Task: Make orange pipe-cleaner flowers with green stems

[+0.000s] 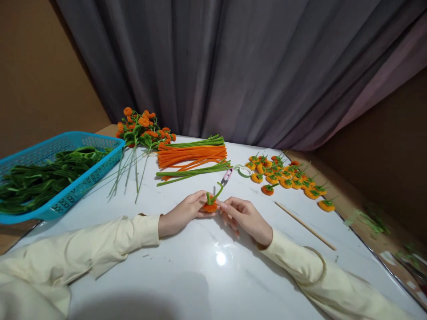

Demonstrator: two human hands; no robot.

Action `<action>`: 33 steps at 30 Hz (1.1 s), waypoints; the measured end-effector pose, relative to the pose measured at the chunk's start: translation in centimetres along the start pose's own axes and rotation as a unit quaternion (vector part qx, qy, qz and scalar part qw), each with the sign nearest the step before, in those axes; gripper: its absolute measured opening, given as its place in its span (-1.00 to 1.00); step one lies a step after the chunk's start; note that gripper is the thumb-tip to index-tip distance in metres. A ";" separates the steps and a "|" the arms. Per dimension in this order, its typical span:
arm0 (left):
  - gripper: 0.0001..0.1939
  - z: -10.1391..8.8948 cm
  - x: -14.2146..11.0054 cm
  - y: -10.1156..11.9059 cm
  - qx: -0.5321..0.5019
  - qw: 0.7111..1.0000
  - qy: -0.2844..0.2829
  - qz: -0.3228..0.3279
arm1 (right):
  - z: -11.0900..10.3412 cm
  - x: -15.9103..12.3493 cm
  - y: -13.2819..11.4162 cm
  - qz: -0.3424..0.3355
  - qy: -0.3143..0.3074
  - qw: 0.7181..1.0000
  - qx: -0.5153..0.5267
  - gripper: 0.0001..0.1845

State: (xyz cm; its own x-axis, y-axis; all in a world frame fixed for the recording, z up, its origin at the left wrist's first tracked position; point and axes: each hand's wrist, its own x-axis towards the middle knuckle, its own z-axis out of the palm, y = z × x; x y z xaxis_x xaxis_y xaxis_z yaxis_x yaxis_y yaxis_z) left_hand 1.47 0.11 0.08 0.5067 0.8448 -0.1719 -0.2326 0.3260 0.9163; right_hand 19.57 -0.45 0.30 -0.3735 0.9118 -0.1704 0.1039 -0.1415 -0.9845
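Between my two hands, just over the middle of the white table, is a small orange pipe-cleaner flower (210, 207) with green pipe cleaner at its base and a bent green end sticking up to the right. My left hand (187, 211) is closed on the flower's left side, thumb on top. From the right, my right hand (245, 218) pinches at the flower's edge with thumb and forefinger, its other fingers curled below. Whatever lies right between those fingertips is too small to make out. Pink-handled snips (227, 177) lie just beyond the flower.
Behind my hands lie orange pipe cleaners (191, 155) and green pipe cleaners (196, 171). A roll of tape (245, 171), several finished flower heads (286, 182) and a wooden stick (305, 226) are to the right. Left stand a blue basket (83, 182) of green leaves and stemmed orange flowers (144, 122).
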 end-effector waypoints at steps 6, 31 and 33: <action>-0.76 -0.1 0.1 -0.6 0.043 0.998 -0.029 0.037 | 0.7 -0.3 0.9 -0.047 -0.051 0.996 0.057 -0.58; -0.63 0.9 -0.9 -1.1 0.147 0.988 -0.001 0.049 | 0.8 -1.2 1.2 -0.333 0.045 0.878 -0.341 -0.89; -0.64 0.8 -0.9 -1.1 0.139 0.989 0.002 0.052 | 0.7 -1.1 1.1 -0.346 0.035 0.878 -0.329 -0.88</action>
State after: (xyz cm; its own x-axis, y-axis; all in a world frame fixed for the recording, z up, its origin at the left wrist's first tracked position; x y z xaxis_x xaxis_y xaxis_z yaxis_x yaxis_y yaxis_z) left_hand 1.94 -1.35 -0.46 0.4883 0.8697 -0.0721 -0.0460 0.1082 0.9931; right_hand 19.50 -1.90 -0.58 -0.5010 0.7169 0.4849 0.3928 0.6876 -0.6106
